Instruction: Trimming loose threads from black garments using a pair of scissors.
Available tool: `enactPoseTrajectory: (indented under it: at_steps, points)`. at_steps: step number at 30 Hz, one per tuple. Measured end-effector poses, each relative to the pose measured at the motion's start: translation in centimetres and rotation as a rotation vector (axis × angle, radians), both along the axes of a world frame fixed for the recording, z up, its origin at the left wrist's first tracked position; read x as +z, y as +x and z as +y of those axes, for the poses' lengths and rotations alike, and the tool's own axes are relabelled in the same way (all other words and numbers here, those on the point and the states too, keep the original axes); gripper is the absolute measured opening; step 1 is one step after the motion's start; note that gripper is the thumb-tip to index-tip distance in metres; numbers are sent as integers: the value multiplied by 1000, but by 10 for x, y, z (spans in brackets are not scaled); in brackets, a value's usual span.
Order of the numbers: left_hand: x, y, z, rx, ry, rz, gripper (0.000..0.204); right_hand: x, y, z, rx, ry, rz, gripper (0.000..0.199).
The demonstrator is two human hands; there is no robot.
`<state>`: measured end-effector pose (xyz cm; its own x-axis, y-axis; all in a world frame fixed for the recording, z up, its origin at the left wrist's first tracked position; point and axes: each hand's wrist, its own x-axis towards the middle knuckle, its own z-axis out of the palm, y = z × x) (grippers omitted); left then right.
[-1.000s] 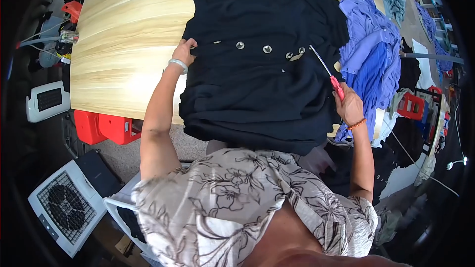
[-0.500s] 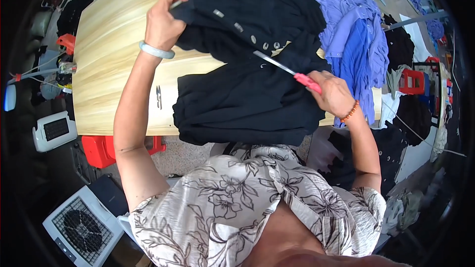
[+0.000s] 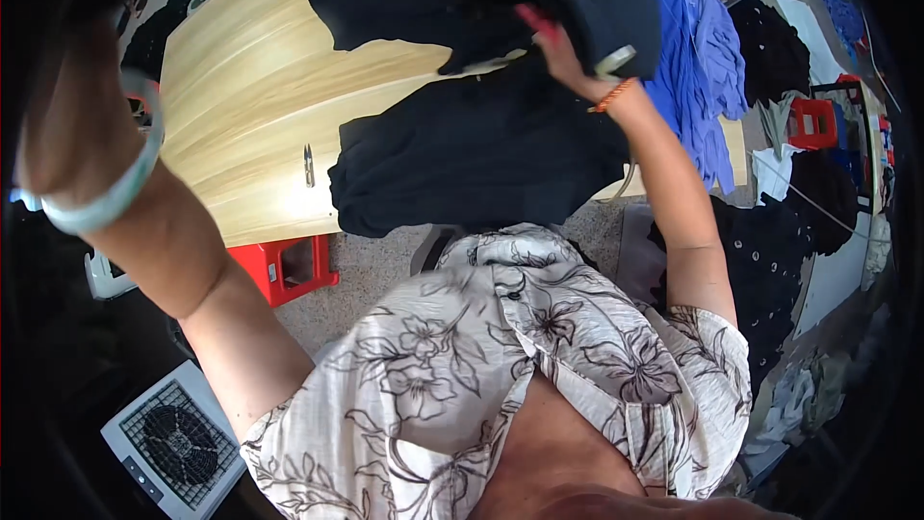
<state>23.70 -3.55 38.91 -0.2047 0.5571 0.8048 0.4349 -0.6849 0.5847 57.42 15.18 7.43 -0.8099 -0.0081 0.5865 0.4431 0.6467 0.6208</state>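
Black garment lifted off the desk
Dark buttoned garment [image 3: 577, 0] raised; right hand [image 3: 558, 43] fingers grip red-handled tool; left hand [image 3: 67, 125] fingers' grip cannot be told

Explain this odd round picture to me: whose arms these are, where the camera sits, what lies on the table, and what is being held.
There is no machine here. A person wears a wide-angle camera on the head, looking down, so straight edges bend and the flowered shirt below is their own. The left arm, with a pale bangle, is raised high at the picture's left; its hand runs out of view. The right hand is lifted up into a black garment with buttons, and something red shows at its fingers. On the wooden table lie more dark clothes, a small pair of snips and a blue cloth pile. A red stool stands beneath.
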Motion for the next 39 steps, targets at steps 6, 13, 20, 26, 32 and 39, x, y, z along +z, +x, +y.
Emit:
enactPoseTrajectory:
  at_steps: [6, 13, 20, 26, 32, 39]
  points:
    - [7, -24, -148, -83, -112, -343, 23, 158, 54, -54, -76, -525, 40, 38]
    - [-149, -1, -187, 720, -386, 316, 34, 129, 118, -99, 3, -765, -299, 45]
    - [-280, 27, -225, 460, -1097, 458, 86, 108, 157, -139, -485, -1329, -245, 36]
    - [-239, 38, -92, 462, -883, 693, 75, 114, 169, -126, -581, -1216, -187, 36]
    - [-280, 59, 14, -209, -962, 579, 77, 135, 113, -118, -610, -1049, 143, 31]
    - [-307, 64, 9, -565, -1092, 241, 72, 118, 45, -79, -646, -1044, 17, 29]
